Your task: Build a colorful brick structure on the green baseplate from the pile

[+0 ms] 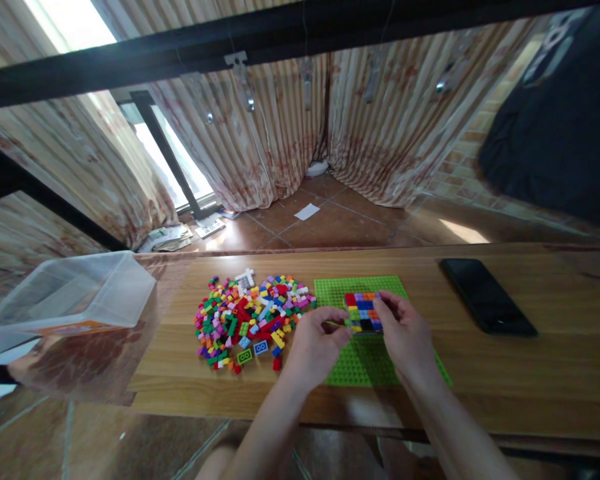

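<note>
A small block of multicoloured toy bricks [364,312], with red, yellow, blue, orange and black pieces in rows, is between my two hands above a green studded baseplate [365,370]. My right hand [406,330] grips its right edge, thumb toward the near side and fingers bent behind. At the left edge, my left hand [319,343] has its thumb and index finger closed on the block's lower left corner. Whether a separate small brick is in those fingertips is too small to tell. A loose pile of colourful bricks [260,313] lies left of the baseplate.
A black phone [487,297] lies on the wooden table [545,373] at the right. A translucent plastic bin [90,293] stands at the far left. A dark metal bar [280,33] crosses above, with striped curtains [380,133] behind. Papers [167,238] lie on the tiled floor.
</note>
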`<state>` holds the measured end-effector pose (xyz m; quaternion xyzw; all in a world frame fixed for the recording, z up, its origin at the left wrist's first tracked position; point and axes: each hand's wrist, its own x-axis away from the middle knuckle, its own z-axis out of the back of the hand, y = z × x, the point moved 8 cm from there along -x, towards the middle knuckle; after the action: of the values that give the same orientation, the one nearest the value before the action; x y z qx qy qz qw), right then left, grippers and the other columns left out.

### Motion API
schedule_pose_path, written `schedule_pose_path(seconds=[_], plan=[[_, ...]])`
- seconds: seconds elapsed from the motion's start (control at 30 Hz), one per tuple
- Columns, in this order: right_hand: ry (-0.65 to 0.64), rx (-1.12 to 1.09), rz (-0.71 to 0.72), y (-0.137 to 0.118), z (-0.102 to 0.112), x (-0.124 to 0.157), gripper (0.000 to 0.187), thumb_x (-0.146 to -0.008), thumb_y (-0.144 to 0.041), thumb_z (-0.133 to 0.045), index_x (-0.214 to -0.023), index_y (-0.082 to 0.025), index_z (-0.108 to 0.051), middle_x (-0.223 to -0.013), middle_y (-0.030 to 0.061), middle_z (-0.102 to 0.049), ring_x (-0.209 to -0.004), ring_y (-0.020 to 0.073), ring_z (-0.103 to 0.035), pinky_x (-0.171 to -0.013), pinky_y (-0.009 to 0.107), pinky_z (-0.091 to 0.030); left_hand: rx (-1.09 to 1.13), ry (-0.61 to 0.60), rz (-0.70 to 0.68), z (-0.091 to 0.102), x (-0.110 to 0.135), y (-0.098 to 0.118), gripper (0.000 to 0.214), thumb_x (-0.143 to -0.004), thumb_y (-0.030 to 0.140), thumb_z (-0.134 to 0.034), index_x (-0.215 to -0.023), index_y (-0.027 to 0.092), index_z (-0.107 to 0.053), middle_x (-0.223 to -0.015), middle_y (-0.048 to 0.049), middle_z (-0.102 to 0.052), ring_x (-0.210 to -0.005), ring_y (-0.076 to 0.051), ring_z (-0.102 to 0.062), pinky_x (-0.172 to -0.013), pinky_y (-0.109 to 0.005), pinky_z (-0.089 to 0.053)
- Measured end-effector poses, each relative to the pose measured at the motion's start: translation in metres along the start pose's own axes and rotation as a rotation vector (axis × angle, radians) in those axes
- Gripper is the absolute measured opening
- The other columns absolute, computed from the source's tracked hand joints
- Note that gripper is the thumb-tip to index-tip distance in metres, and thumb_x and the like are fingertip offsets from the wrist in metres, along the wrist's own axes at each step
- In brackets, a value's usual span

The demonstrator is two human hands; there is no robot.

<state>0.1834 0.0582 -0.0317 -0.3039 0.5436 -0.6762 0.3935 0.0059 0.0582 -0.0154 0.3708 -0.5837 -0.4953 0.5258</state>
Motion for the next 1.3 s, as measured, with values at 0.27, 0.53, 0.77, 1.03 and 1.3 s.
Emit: schedule_pose_path(seconds=[0.27, 0.53, 0.77, 1.03, 1.3], plan=[[-0.016, -0.005, -0.011, 0.000, -0.001, 0.000, 0.047, -0.079, -0.051, -0.061, -0.108, -0.014, -0.064, -0.100, 0.0131, -0.070, -0.086, 0.0234, -0.066, -0.077, 0.039, -0.052, 0.088, 0.009, -0.031, -0.010, -0.001, -0.005, 0.019, -0.068, 0.014, -0.064, -0.087, 0.014, -0.067, -0.068, 0.0015, -0.059, -0.057, -0.010, -0.053, -0.051, -0.020, -0.039], [-0.020, -0.022, -0.020, -0.001, -0.001, 0.000, 0.048, -0.078, -0.051, -0.062, -0.107, -0.014, -0.064, -0.100, 0.0134, -0.070, -0.086, 0.0235, -0.066, -0.078, 0.039, -0.053, -0.175, 0.061, -0.092, 0.004, -0.002, 0.005, 0.019, -0.073, 0.013, -0.058, -0.090, 0.014, -0.067, -0.071, -0.0003, -0.063, -0.061, -0.011, -0.055, -0.056, -0.021, -0.042], [-0.021, -0.026, -0.015, -0.001, -0.001, 0.001, 0.046, -0.078, -0.051, -0.062, -0.106, -0.015, -0.065, -0.099, 0.0124, -0.071, -0.085, 0.0225, -0.066, -0.076, 0.038, -0.053, -0.715, 0.263, -0.209, 0.050, 0.001, 0.027, 0.019, -0.079, 0.010, -0.053, -0.089, 0.017, -0.068, -0.087, -0.0055, -0.068, -0.076, -0.016, -0.062, -0.072, -0.026, -0.046], [-0.021, -0.017, -0.008, 0.001, -0.002, 0.000, 0.046, -0.078, -0.051, -0.062, -0.107, -0.015, -0.065, -0.099, 0.0118, -0.071, -0.085, 0.0225, -0.067, -0.076, 0.038, -0.053, -0.978, 0.436, -0.097, 0.090, 0.006, 0.037, 0.024, -0.082, 0.014, -0.051, -0.098, 0.019, -0.069, -0.100, -0.0078, -0.068, -0.087, -0.020, -0.064, -0.082, -0.030, -0.047], [0.079, 0.299, 0.213, -0.030, 0.007, 0.009, 0.044, -0.085, -0.047, -0.053, -0.114, -0.014, -0.061, -0.106, 0.0146, -0.066, -0.094, 0.0262, -0.063, -0.083, 0.045, -0.051, -1.086, 0.468, -0.006, 0.098, 0.011, 0.038, 0.033, -0.080, 0.011, -0.048, -0.104, 0.021, -0.069, -0.104, -0.0087, -0.064, -0.090, -0.021, -0.064, -0.084, -0.031, -0.048]])
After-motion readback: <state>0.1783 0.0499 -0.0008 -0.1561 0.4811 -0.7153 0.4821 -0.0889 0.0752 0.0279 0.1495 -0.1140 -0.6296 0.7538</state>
